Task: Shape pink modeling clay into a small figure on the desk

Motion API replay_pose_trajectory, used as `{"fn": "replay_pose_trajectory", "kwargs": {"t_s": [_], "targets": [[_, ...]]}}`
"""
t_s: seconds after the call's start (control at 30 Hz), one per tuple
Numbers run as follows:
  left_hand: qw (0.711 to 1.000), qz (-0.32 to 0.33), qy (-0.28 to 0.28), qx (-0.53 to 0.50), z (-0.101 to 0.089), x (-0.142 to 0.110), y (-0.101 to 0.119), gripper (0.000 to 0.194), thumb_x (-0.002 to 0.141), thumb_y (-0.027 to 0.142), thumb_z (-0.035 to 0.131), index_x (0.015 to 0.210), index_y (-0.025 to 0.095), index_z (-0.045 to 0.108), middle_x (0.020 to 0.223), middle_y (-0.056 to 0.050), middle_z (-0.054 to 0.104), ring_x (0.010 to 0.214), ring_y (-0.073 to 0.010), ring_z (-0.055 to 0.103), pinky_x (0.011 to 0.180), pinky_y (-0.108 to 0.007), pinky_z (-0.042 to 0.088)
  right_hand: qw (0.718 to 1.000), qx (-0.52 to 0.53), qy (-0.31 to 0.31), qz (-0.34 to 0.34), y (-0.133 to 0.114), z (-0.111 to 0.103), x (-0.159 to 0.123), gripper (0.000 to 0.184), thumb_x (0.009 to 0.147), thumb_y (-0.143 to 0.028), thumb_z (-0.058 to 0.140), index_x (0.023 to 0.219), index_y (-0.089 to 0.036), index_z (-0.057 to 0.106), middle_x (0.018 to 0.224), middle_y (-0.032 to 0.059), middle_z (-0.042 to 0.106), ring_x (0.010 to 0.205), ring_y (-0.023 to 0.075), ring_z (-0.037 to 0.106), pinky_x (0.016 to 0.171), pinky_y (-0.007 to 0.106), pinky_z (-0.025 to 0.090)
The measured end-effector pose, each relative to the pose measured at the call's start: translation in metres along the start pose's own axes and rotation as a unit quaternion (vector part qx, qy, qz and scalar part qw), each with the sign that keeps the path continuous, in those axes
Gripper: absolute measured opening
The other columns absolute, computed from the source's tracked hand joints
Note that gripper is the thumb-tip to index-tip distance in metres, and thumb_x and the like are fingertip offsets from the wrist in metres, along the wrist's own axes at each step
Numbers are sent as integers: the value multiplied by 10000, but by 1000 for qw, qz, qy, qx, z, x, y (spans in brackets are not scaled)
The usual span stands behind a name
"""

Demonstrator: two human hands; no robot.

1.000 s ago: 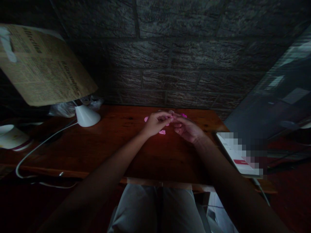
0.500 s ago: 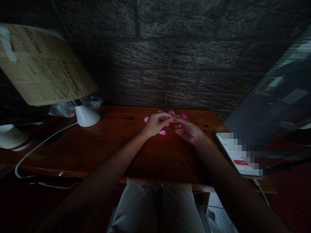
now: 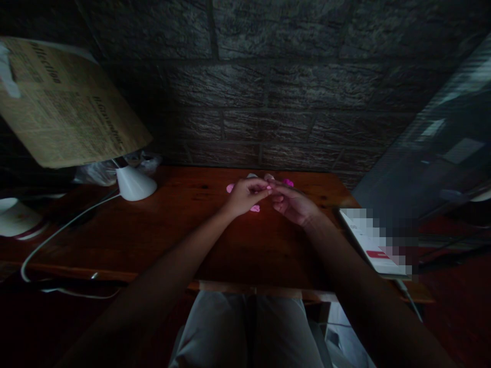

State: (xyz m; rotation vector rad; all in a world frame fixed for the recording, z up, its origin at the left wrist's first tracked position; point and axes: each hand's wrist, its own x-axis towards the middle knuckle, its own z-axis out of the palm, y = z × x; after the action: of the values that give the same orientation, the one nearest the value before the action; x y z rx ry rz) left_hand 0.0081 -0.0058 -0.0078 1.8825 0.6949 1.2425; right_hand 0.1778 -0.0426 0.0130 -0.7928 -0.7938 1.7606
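My left hand (image 3: 246, 197) reaches over the table with thumb and index finger pinched on a small pink piece of modelling clay (image 3: 269, 187). My right hand (image 3: 292, 204) meets it from the other side, its fingertips on the same piece and its other fingers curled. Around the hands lie more soft lumps that look like clay: a light pink lump (image 3: 230, 188) to the left, a pink lump (image 3: 255, 208) in front, a bright magenta lump (image 3: 288, 182) at the back right, and a pale lump (image 3: 269, 177) behind the fingertips. My hands partly hide the lumps.
On the left of the wooden table (image 3: 172, 230) stands a lamp with a newsprint shade (image 3: 72, 107) and white base (image 3: 135, 184); its cord (image 3: 69, 222) runs forward. A paper cup (image 3: 19, 217) lies far left. A white box-like item (image 3: 378, 248), partly blurred out, is at the right edge. A brick wall (image 3: 245, 92) rises behind.
The view has shifted slightly. My hands stay together in nearly the same place, and the pink piece between the fingertips now shows more clearly.
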Motion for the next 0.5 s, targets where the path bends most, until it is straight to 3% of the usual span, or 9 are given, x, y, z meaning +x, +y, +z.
{"fn": "replay_pose_trajectory", "kwargs": {"t_s": [0.5], "targets": [[999, 5, 6, 40, -1, -1, 4, 70, 851, 222, 734, 885, 176, 774, 879, -63, 772, 779, -143, 695, 715, -271, 559, 999, -33, -12, -23, 2, -1, 0, 315, 677, -157, 903, 943, -233, 751, 703, -57, 623, 523, 26, 446, 432, 144, 342]]}}
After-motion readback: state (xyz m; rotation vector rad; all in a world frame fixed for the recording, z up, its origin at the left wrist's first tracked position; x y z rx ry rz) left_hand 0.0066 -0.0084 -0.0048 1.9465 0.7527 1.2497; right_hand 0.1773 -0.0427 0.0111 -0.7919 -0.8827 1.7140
